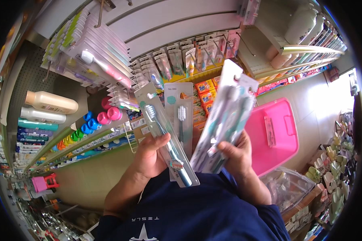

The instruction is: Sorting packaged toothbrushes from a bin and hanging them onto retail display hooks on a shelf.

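Two blister-packed toothbrushes are fanned out in my left hand (149,156). The front toothbrush pack (164,135) shows a dark teal handle and white bristles; a second toothbrush pack (181,116) with a dark brush sticks up behind it. My right hand (236,153) grips a stack of toothbrush packs (226,114), its thumb across the front. Purple and teal colours show through their glossy plastic, which is somewhat blurred. Both hands are in front of my chest, and the two bunches nearly meet at their lower ends.
Hanging toothbrush packs (105,67) fill hooks at upper left, and more hang along the back panel. Metal display hooks (244,43) jut outward. Below are orange detergent boxes (205,96). A pink plastic bin (277,129) holding one pack stands right, near slippers (330,180). Bottles (52,102) line the left shelf.
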Available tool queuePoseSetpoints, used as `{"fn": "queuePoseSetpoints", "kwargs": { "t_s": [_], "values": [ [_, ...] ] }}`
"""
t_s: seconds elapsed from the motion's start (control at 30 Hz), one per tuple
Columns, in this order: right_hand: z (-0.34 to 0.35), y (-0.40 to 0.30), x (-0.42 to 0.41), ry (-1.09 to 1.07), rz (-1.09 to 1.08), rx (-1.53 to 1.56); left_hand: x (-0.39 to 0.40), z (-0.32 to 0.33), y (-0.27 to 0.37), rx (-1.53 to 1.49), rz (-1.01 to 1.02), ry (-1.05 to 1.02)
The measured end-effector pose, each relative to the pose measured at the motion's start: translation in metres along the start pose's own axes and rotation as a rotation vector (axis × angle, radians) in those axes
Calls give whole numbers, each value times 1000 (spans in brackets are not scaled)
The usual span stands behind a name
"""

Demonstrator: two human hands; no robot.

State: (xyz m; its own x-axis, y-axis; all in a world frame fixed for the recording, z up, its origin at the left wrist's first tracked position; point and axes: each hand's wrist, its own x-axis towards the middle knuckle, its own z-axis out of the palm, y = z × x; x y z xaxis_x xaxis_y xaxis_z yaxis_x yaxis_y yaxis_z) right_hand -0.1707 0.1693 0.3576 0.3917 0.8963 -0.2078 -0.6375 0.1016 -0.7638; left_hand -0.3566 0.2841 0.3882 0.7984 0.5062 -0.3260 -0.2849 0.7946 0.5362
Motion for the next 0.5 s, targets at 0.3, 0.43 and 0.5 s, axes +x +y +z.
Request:
{"fn": "queuePoseSetpoints", "kwargs": {
  "t_s": [0.3,0.43,0.5],
  "values": [
    [-13,-28,-1,-136,106,6,-3,5,3,-27,84,-95],
    [-11,-26,-6,-144,185,38,-4,-3,3,-106,34,-225],
    [-9,-23,-7,-133,189,56,-6,-13,1,-135,10,-247]
  ]
}}
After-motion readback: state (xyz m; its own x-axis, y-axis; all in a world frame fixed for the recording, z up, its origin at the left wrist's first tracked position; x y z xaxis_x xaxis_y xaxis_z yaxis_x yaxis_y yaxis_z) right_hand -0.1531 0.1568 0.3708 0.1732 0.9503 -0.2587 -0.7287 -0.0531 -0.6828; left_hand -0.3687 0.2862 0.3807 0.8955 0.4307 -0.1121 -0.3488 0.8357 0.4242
